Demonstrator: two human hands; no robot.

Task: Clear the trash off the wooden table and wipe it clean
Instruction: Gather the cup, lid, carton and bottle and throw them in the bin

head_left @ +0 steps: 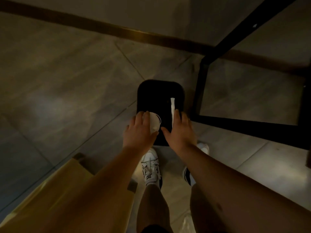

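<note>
Both hands (139, 132) (180, 132) over black bin (151, 91), paper cup (154, 121) at its rim.

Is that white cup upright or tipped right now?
Tipped. The white cup lies sideways in the left hand, its round rim facing right toward the right hand, over the black bin.

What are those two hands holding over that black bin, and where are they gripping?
The left hand wraps the side of a white paper cup. The right hand pinches the lower end of a white paper strip, both above the black bin.
</note>
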